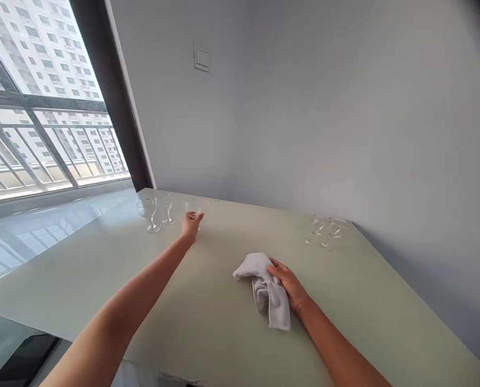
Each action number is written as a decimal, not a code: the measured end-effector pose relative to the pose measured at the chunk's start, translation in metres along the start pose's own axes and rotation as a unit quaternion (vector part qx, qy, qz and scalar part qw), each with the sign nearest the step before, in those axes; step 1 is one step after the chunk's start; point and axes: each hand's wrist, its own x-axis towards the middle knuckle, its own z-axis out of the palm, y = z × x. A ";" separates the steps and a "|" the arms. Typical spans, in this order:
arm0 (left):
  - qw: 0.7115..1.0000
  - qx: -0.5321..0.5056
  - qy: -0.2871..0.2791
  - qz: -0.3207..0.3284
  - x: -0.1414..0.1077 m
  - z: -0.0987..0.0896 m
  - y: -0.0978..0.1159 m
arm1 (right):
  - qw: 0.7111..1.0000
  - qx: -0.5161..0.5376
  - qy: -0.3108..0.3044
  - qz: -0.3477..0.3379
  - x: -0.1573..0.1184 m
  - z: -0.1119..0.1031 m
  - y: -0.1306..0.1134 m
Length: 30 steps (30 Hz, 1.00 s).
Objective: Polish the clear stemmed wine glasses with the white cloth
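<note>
Stretched toward the far left of the table, my left hand (191,223) has its fingers wrapped round a stemmed wine glass (193,205). The bowl shows above the fingers; most of the stem is hidden behind the hand. A folded grey-white cloth (266,285) hangs from my right hand (285,280), pinched between thumb and fingers, above or on the middle of the table. Left of my left hand stand two more clear glasses, a nearer wine glass (147,209) and a farther wine glass (164,203), both upright.
Two more stemmed glasses, a left one (319,224) and a right one (336,228), stand close together near the table's far right corner. The pale table (223,333) meets grey walls behind. A window (42,107) is at the left; a dark flat object (26,357) lies lower left.
</note>
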 end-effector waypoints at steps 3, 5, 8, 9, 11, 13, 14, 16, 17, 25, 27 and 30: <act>0.995 0.071 -0.048 0.050 -0.044 0.012 0.008 | 0.998 0.040 0.045 0.002 0.002 -0.001 0.002; 0.975 0.147 -0.104 0.129 -0.076 0.019 0.014 | 0.994 0.063 0.088 -0.010 0.002 0.000 0.002; 0.951 0.174 -0.191 0.170 -0.115 0.026 0.018 | 0.977 0.076 0.181 -0.081 0.001 -0.001 -0.003; 0.945 0.177 -0.212 0.177 -0.125 0.027 0.016 | 0.967 0.069 0.216 -0.120 -0.001 -0.001 -0.007; 0.928 0.200 -0.231 0.214 -0.139 0.030 0.010 | 0.940 0.027 0.275 -0.203 -0.006 -0.001 -0.014; 0.905 0.238 -0.227 0.270 -0.146 0.032 0.000 | 0.906 -0.066 0.320 -0.268 -0.013 0.003 -0.018; 0.893 0.255 -0.221 0.299 -0.149 0.033 -0.004 | 0.888 -0.125 0.336 -0.288 -0.016 0.007 -0.019; 0.869 0.276 -0.204 0.355 -0.153 0.035 -0.012 | 0.864 -0.240 0.321 -0.304 -0.023 0.019 -0.015; 0.858 0.282 -0.195 0.383 -0.154 0.036 -0.015 | 0.865 -0.287 0.281 -0.302 -0.025 0.026 -0.012; 0.769 0.343 -0.153 0.517 -0.147 0.026 -0.011 | 0.938 -0.324 -0.051 -0.114 -0.034 0.044 -0.007; 0.736 0.347 -0.180 0.552 -0.145 0.023 -0.009 | 0.951 -0.288 -0.106 -0.046 -0.035 0.038 -0.010; 0.690 0.339 -0.236 0.595 -0.147 0.021 -0.008 | 0.954 -0.266 -0.139 0.005 -0.033 0.032 -0.008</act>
